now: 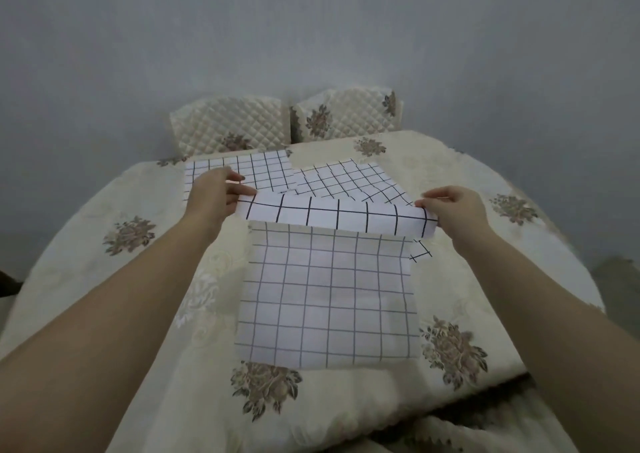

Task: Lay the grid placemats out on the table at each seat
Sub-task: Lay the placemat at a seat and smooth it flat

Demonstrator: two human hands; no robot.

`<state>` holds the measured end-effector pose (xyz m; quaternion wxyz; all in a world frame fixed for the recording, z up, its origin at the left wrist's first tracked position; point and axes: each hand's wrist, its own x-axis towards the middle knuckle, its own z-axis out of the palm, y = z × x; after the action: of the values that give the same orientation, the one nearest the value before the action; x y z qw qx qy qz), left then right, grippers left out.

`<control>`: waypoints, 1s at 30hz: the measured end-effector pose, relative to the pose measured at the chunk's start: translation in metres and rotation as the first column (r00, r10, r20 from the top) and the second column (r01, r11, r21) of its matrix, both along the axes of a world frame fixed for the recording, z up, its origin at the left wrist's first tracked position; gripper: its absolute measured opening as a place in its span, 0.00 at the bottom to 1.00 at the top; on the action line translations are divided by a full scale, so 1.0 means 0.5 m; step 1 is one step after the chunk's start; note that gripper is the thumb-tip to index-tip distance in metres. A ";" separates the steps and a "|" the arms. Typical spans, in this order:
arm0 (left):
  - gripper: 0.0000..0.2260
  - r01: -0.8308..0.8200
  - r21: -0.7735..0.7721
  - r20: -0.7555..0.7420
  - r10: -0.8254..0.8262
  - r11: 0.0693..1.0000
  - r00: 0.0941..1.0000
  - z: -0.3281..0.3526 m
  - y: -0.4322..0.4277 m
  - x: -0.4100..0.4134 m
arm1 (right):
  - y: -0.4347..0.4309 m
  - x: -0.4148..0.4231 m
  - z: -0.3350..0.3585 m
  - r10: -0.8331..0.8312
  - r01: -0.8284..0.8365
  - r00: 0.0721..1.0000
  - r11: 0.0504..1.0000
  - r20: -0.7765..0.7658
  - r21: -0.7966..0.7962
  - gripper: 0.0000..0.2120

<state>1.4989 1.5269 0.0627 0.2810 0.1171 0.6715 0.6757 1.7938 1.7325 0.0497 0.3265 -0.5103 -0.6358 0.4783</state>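
White grid placemat [329, 300]: held up by its far corners over the near side of the table, its top edge folded over, its lower part hanging toward the near edge.
Left hand [213, 194]: pinched shut on the mat's far left corner.
Right hand [453, 210]: pinched shut on the far right corner.
Far left placemat [242, 172]: laid flat before the left chair [230, 125].
Far right placemat [349, 184]: laid askew before the right chair [346, 113], partly hidden by the held mat.
Table [104, 245]: covered by a cream flowered cloth.
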 end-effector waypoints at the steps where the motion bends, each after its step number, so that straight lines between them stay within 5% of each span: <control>1: 0.07 0.000 -0.033 -0.013 -0.001 0.999 1.000 -0.018 -0.004 0.001 | -0.005 0.001 -0.017 -0.002 0.002 1.000 1.000 0.015 -0.011 0.07; 11: 0.06 0.053 -0.317 -0.109 -0.091 0.947 0.990 -0.177 -0.055 0.030 | -0.048 0.023 -0.176 0.010 0.022 0.981 0.986 0.193 -0.164 0.14; 18: 0.14 0.111 -0.494 -0.145 -0.208 0.863 0.967 -0.267 -0.098 0.056 | -0.100 0.049 -0.273 0.086 0.034 0.919 0.955 0.386 -0.295 0.22; 22: 0.20 0.180 -0.498 0.009 -0.202 0.848 0.979 -0.310 -0.113 0.067 | -0.127 0.059 -0.310 0.091 0.059 0.927 0.923 0.363 -0.381 0.20; 30: 0.19 0.201 -0.625 0.025 -0.238 0.754 0.971 -0.365 -0.134 0.071 | -0.140 0.064 -0.358 0.106 0.074 0.902 0.917 0.419 -0.392 0.12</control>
<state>1.5343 1.4601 -0.1199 0.3621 0.1146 0.8460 0.3742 1.8260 1.6623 -0.1294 0.0627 -0.6536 -0.5855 0.4755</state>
